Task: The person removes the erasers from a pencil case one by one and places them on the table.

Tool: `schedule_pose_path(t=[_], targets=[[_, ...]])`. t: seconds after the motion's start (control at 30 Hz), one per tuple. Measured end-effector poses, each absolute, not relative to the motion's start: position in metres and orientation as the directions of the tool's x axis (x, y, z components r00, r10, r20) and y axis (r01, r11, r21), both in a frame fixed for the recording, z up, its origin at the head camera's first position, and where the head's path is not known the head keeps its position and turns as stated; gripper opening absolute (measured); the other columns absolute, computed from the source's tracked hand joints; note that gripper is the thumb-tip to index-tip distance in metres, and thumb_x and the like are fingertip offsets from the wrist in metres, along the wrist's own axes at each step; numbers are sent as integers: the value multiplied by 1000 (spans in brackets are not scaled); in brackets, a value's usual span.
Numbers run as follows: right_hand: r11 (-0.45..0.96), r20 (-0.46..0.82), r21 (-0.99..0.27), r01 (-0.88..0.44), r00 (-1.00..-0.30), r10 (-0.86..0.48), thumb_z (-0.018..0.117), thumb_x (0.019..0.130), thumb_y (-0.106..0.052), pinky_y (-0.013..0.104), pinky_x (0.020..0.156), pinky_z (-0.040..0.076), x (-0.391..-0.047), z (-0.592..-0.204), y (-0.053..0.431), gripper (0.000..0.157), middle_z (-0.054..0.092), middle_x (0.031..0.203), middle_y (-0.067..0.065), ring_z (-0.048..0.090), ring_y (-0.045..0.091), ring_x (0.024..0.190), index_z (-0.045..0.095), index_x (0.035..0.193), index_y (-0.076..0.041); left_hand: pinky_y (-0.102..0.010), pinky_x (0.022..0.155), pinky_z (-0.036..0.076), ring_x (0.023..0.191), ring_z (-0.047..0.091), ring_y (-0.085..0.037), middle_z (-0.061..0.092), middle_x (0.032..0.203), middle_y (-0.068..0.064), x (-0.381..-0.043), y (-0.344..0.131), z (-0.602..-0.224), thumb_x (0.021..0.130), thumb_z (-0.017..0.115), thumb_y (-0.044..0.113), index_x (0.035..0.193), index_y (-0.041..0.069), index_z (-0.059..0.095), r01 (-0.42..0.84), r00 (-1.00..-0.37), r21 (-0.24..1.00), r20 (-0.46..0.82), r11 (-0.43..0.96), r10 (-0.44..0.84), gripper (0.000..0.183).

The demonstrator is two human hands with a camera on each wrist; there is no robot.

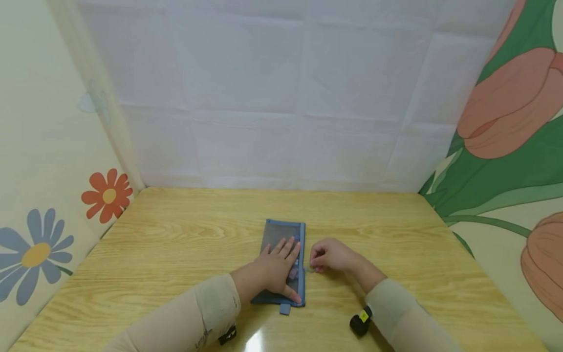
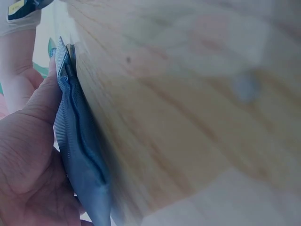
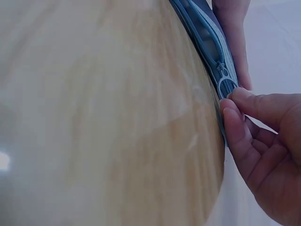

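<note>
Lower centre of the frame: the left hand (image 1: 272,271) lies flat on a blue pouch (image 1: 281,239) running lengthwise away; the right hand (image 1: 330,255) pinches its zip pull (image 3: 225,80).

Wooden table (image 1: 184,234), light grain, glare patch at 6 o'clock edge. White creased sheet backdrop (image 1: 281,88) at 12 o'clock. Flower-print panel (image 1: 39,205) at 9 o'clock, red and blue daisies. Tulip-print panel (image 1: 510,127) at 3 o'clock, pink blooms, green leaves.
</note>
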State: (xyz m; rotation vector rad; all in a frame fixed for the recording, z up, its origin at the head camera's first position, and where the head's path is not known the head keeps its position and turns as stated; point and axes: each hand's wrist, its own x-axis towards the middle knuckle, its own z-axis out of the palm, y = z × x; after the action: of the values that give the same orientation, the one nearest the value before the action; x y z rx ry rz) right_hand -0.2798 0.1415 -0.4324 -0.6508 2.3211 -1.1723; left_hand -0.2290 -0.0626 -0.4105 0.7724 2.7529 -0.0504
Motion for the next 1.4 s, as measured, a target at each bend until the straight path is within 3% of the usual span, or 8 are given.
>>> schedule_pose_path(t=[0.5,1.4], targets=[[500,-154,-860,-106,-879,-451,59,83,0,26,59,52,-303,-437,136,6,61,71,6,57,11,59,60,79,4,-56,106,18,139,4,-30,-2,153,-10,-230,-63,-410,53,47,85,148,15,2,518,-818,31,-275,855,506,126],[586,-158,-810,18,-969,-190,63,81,-2,22,55,50,-339,-434,127,7,60,65,4,57,11,56,63,75,0,-55,107,18,139,4,-31,-2,153,-11,-230,-63,-408,53,47,84,148,15,2,527,-809,44,-279,849,517,126]])
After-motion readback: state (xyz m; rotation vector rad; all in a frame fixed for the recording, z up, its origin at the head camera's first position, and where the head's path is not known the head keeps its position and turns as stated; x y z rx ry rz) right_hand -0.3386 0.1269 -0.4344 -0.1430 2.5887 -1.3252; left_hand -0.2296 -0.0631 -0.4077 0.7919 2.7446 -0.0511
